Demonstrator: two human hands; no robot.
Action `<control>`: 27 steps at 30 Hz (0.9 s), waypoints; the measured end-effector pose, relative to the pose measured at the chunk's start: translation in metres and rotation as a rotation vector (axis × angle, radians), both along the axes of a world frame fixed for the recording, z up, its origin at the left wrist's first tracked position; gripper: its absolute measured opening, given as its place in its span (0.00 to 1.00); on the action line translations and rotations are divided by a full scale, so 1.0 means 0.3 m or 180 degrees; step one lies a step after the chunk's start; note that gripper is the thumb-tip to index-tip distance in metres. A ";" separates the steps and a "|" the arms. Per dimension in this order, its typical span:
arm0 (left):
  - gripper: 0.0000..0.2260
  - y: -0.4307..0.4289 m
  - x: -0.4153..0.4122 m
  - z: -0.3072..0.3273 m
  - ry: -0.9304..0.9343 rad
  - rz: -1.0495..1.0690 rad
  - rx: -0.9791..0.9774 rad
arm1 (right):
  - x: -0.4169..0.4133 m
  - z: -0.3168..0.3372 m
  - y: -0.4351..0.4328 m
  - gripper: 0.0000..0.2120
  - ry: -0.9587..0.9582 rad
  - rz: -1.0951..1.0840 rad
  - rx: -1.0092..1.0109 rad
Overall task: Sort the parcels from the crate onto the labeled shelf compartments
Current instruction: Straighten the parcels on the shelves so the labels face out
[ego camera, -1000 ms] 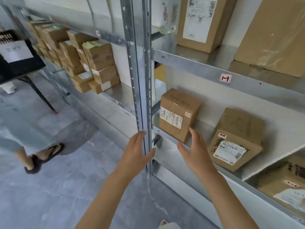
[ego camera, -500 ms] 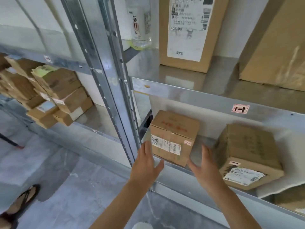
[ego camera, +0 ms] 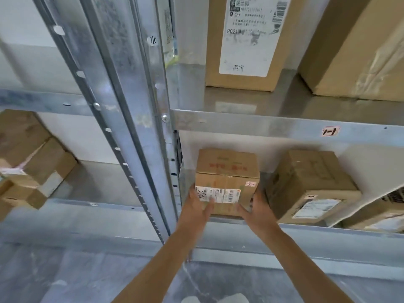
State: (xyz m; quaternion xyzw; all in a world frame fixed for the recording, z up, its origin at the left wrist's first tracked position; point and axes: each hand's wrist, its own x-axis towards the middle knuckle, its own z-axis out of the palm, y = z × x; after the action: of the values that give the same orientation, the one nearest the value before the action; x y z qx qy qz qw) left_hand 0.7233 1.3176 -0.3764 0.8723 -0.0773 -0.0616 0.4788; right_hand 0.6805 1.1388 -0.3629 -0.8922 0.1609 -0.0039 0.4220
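Observation:
A small cardboard parcel (ego camera: 227, 169) with a white shipping label and a small "1-1" tag stands at the left end of a metal shelf (ego camera: 328, 229). The beam above it carries a "1-1" label (ego camera: 330, 131). My left hand (ego camera: 196, 208) grips the parcel's left front corner, fingers along the side and thumb on the front face. On the right front corner my right hand (ego camera: 258, 211) holds it the same way. The fingers behind the box are hidden.
A second parcel (ego camera: 306, 178) sits tilted just right of it, and another (ego camera: 382, 217) lies lower right. Two large boxes (ego camera: 247, 40) (ego camera: 360, 51) stand on the shelf above. A steel upright (ego camera: 131, 106) borders the left side, with stacked boxes (ego camera: 32, 162) in the left bay.
Both hands, held apart from the parcel before, have closed in and now hold its two front corners. The view has come nearer and risen toward the shelf.

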 end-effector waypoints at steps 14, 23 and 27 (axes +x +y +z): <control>0.22 -0.025 0.083 -0.022 -0.0224 0.0149 -0.0016 | 0.105 -0.039 0.046 0.22 -0.0122 -0.0521 0.0045; 0.20 -0.041 0.102 -0.003 -0.0179 0.0181 -0.0149 | 0.123 -0.015 0.037 0.21 0.0020 -0.0532 0.0144; 0.27 -0.031 0.027 -0.001 -0.0215 0.0241 -0.0269 | 0.062 -0.027 0.030 0.21 0.0102 -0.0681 0.0240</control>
State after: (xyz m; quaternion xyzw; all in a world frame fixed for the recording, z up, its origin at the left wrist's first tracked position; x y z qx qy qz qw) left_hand 0.7315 1.3082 -0.3766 0.8552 -0.0629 -0.0106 0.5144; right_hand 0.6990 1.1479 -0.3710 -0.8534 0.2620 -0.0285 0.4497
